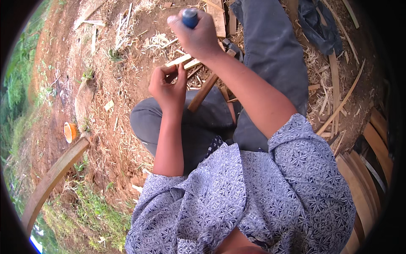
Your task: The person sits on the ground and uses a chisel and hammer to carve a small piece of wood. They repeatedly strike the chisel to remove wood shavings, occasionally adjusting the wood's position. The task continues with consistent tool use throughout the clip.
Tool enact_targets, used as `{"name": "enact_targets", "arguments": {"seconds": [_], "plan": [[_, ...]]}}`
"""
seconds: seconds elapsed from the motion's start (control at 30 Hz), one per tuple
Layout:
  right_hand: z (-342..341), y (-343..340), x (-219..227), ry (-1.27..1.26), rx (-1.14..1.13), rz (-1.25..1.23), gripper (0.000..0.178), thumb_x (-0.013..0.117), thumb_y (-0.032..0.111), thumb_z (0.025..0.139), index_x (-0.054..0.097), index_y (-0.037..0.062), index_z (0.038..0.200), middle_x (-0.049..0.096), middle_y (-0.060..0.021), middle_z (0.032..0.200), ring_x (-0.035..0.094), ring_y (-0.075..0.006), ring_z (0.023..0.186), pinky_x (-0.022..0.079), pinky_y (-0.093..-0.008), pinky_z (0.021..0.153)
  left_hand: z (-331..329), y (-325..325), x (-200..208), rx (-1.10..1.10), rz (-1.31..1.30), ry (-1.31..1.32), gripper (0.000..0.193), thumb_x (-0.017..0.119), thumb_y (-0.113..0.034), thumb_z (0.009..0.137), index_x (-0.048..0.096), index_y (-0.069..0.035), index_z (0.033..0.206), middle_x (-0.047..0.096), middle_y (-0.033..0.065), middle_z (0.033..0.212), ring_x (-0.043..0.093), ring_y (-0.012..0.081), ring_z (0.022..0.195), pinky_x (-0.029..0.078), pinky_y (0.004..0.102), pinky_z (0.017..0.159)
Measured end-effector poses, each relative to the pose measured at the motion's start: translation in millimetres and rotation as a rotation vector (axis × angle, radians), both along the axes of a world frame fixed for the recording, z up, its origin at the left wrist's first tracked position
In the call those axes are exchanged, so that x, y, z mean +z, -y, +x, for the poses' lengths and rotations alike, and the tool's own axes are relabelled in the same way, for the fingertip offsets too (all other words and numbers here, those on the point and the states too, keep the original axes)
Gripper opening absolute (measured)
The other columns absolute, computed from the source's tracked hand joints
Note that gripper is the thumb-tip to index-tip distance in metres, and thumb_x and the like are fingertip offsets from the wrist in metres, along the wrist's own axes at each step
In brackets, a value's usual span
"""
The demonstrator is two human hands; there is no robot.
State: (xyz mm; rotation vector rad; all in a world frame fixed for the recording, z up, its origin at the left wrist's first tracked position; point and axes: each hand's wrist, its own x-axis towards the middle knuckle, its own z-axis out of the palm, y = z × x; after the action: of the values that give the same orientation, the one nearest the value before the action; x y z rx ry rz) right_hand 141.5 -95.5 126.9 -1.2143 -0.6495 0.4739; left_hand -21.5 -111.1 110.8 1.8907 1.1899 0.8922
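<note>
Wood strip (179,60) pinched in nearly closed fingertips of the left hand (168,88) beyond the folded leg (202,126), apparently for steadiness, with blue-topped handle (190,18) clenched tight in the right hand (201,41), likely for control.

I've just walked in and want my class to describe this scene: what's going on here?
A seated person's left hand pinches a thin, pale wooden strip. The right hand, just beyond it, is closed round a rounded blue handle; whatever lies below that grip is hidden. A brown, squared wooden bar slants over the dark grey trousers, and pale wood shavings litter the brown ground.
</note>
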Motion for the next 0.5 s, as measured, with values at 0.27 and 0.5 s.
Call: {"name": "enact_targets", "arguments": {"seconds": [0.27, 0.5], "plan": [[-6, -5, 1, 0.01, -0.083, 0.055, 0.029, 0.07, 0.016, 0.086, 0.058, 0.0059, 0.061, 0.056, 0.0009, 0.05, 0.056, -0.0096, 0.047, 0.043, -0.0302, 0.046, 3, 1, 2, -0.02, 0.013, -0.024, 0.021, 0.082, -0.002, 0.084, 0.062, 0.002, 0.082, 0.069, 0.01, 0.082, 0.072, 0.0142, 0.075, 0.059, 0.0274, 0.068], [7, 6, 53, -0.217, 0.102, 0.144, 0.03, 0.071, 0.019, 0.086, 0.059, 0.006, 0.062, 0.056, -0.0001, 0.049, 0.057, -0.0099, 0.047, 0.043, -0.0309, 0.046, -1, 7, 8, 0.037, -0.049, -0.016, 0.02, 0.082, -0.002, 0.084, 0.063, 0.003, 0.083, 0.069, 0.0102, 0.082, 0.072, 0.0141, 0.075, 0.059, 0.0276, 0.069]]}}
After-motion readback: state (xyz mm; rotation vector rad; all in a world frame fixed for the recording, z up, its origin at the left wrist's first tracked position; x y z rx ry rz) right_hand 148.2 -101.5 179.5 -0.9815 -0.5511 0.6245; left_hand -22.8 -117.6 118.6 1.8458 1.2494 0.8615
